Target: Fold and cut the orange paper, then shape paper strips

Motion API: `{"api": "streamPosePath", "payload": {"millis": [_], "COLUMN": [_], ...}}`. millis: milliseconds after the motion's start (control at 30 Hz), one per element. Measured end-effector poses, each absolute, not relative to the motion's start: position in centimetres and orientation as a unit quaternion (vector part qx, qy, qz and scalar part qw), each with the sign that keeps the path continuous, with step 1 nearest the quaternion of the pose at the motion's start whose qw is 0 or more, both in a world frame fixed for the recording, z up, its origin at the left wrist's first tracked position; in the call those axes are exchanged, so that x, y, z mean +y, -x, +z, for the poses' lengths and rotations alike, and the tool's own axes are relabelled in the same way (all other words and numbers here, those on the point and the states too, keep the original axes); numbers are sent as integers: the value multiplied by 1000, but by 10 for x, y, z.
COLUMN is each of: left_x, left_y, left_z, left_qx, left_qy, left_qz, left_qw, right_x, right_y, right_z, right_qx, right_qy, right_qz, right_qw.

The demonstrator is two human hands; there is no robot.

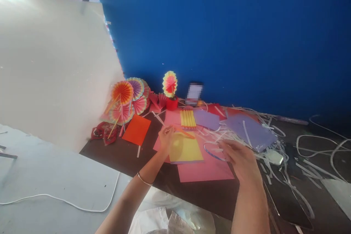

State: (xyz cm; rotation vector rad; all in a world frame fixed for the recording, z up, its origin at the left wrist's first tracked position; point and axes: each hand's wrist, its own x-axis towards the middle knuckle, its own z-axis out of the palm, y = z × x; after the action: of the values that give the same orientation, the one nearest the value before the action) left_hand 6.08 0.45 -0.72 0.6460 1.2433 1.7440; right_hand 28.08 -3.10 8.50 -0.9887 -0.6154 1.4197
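My left hand point(166, 138) has its fingertips pinched at the end of a narrow orange paper strip point(186, 133), which lies across the top of a yellow paper sheet point(186, 148). To the right, my right hand point(240, 157) is closed on a thin curled strip point(211, 152) that loops to the left from its fingertips. Under the yellow sheet are pink sheets point(207, 172). Just beyond my left hand sits a yellow pleated paper piece point(188, 119), beside a purple sheet point(207, 119).
Finished paper fans point(122, 93) cluster at the left, near an orange sheet point(136, 130). A red pot point(172, 103) holds a fan point(170, 84) against the blue wall point(233, 33). Loose white strips point(233, 135) and a dark phone-like slab point(290, 201) lie at the right.
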Motion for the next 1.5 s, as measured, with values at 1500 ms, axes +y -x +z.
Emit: {"api": "streamPosePath", "payload": {"millis": [1500], "left_x": [-8], "left_y": [-61], "left_z": [11], "left_qx": [443], "left_qy": [-393], "left_qz": [620], "left_qw": [515], "right_x": [8], "right_y": [-185], "right_z": [47], "right_qx": [-587], "right_qy": [489], "right_qz": [478], "right_qw": [434]}}
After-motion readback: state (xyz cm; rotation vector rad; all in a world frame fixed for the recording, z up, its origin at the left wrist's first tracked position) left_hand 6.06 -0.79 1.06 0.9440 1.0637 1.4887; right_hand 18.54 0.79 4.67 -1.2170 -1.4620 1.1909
